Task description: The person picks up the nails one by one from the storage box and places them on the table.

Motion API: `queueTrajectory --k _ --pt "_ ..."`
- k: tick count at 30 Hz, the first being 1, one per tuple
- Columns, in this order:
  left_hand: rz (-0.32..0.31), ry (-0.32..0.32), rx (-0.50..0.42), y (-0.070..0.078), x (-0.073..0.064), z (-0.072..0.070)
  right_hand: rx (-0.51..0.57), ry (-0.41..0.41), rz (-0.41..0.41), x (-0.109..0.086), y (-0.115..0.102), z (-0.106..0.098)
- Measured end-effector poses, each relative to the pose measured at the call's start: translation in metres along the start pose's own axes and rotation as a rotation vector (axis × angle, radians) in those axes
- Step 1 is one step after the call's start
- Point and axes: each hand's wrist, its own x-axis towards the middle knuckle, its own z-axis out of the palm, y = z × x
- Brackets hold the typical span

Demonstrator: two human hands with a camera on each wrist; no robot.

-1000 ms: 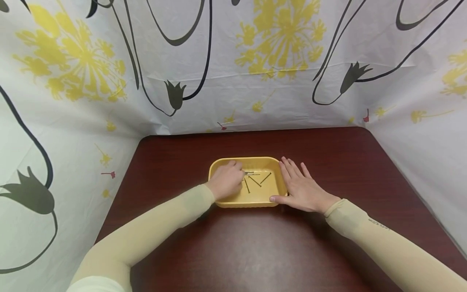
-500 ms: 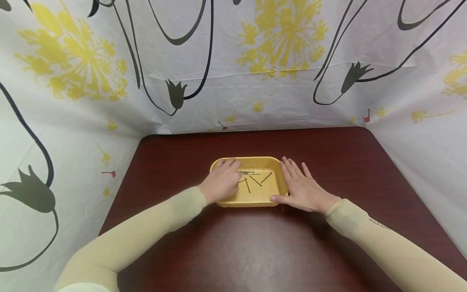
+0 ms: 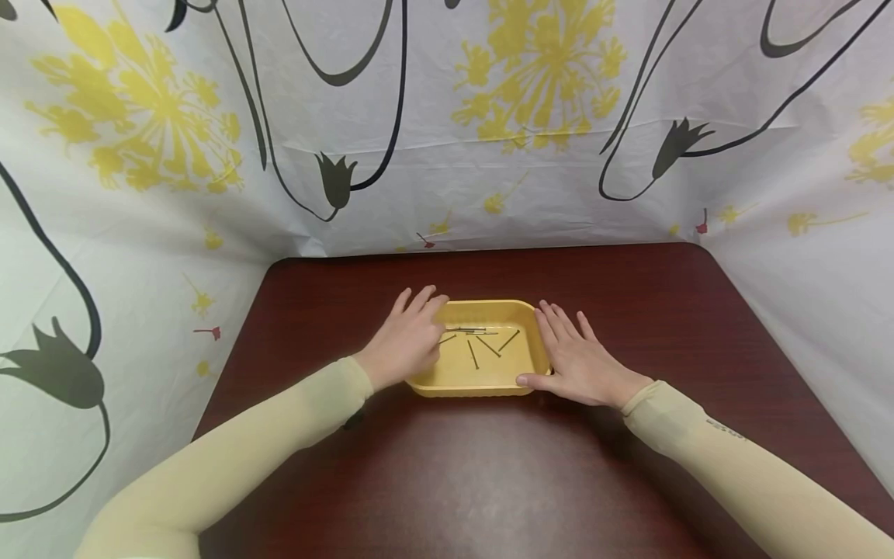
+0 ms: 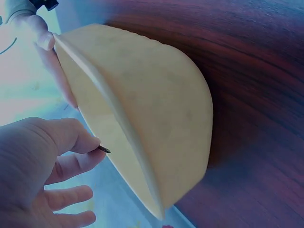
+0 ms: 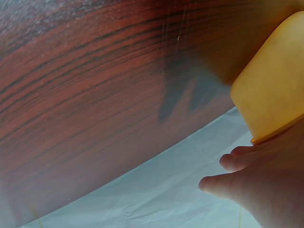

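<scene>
A yellow plastic tray (image 3: 482, 390) stands on the table with several thin dark nails (image 3: 473, 355) scattered on its floor. My left hand (image 3: 408, 341) is over the tray's left end, covering that part of the rim. In the left wrist view, thumb and index finger pinch a nail (image 4: 104, 149); only its dark pointed tip shows, and the other fingers are loosely spread. My right hand (image 3: 580, 361) rests against the tray's right end, fingers extended along the rim and thumb at the near corner. The right wrist view shows its straight fingers beside the tray wall (image 5: 275, 80).
The dark red wood-grain table (image 3: 475, 481) has rounded far corners. White cloth with yellow and grey flower prints (image 3: 545, 70) hangs behind it and along both sides. Beige sleeves (image 3: 279, 427) cover both arms.
My left hand has drawn leftward from inside the tray to over its left rim, uncovering more of the nails. The right hand and the tray have stayed put.
</scene>
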Motion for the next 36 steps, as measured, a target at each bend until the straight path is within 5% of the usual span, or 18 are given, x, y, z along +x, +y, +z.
queueTrajectory --k 15,36 --pt "-0.075 0.069 -0.070 -0.033 -0.027 -0.009 0.007 0.006 -0.006 0.000 -0.001 -0.002" --pt "-0.228 0.064 -0.095 -0.086 -0.066 -0.009 0.019 -0.003 0.001 0.000 -0.002 -0.003"
